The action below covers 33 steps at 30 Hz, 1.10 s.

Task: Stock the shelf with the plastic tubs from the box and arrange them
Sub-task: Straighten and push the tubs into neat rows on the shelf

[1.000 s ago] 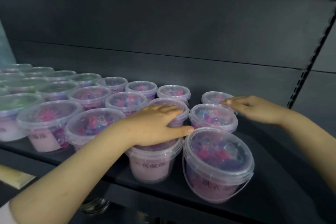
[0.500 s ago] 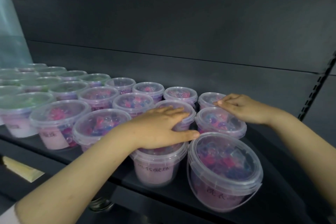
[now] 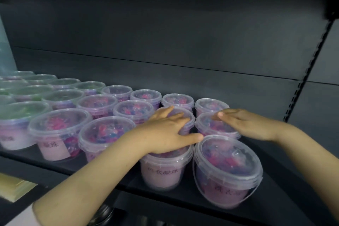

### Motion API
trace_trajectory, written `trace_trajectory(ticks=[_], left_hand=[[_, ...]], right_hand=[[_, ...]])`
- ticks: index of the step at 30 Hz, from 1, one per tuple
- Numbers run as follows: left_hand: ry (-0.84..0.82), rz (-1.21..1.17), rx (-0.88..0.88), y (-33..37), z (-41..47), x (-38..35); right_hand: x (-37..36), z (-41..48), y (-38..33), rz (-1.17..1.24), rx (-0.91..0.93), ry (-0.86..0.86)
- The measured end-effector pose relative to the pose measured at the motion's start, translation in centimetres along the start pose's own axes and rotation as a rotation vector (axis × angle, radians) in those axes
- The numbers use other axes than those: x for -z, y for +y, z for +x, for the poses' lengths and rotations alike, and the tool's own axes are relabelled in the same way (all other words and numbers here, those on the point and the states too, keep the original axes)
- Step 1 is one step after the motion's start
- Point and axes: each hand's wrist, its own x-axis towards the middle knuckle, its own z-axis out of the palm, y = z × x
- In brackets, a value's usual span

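Note:
Several clear plastic tubs with pink and blue contents stand in rows on a dark shelf. My left hand lies flat, fingers spread, across the lids of a front-row tub and the middle-row tub behind it. My right hand rests with straight fingers on the lid of the neighbouring middle-row tub. A larger-looking tub with a thin handle stands at the front right, tilted slightly. The box is not in view.
Tubs with green contents fill the shelf's left part. The shelf's back panel is dark, with a slotted upright at right. Bare shelf lies to the right of the tubs. A yellowish object sits below left.
My right hand has drawn back from the rear-row tub onto the middle-row tub's lid. My left hand has stayed on its tubs. The view shifted slightly.

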Motion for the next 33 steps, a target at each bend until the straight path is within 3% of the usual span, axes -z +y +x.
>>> trace_trajectory(ticks=[3,8,11,19,33], left_hand=[[0.145,-0.023,-0.096,0.0,0.2,-0.1],[0.619,-0.288,-0.410,-0.2,-0.1,0.4],[0.740,-0.301,-0.456,-0.6,-1.1,1.2],[0.424,-0.079,-0.474,-3.2,-6.6,-0.1],[0.321,-0.060,-0.426,-4.0,-8.2,-0.4]], right_hand=[[0.1,-0.1,-1.2,-0.020,-0.089,-0.004],[-0.2,-2.3,-4.0,0.059,-0.118,0.090],[-0.2,-4.6,-6.1,0.010,-0.137,0.147],[-3.7,-11.5,-10.2,-0.132,-0.154,0.181],[-6.9,-10.8,-10.6,-0.070,-0.209,0.380]])
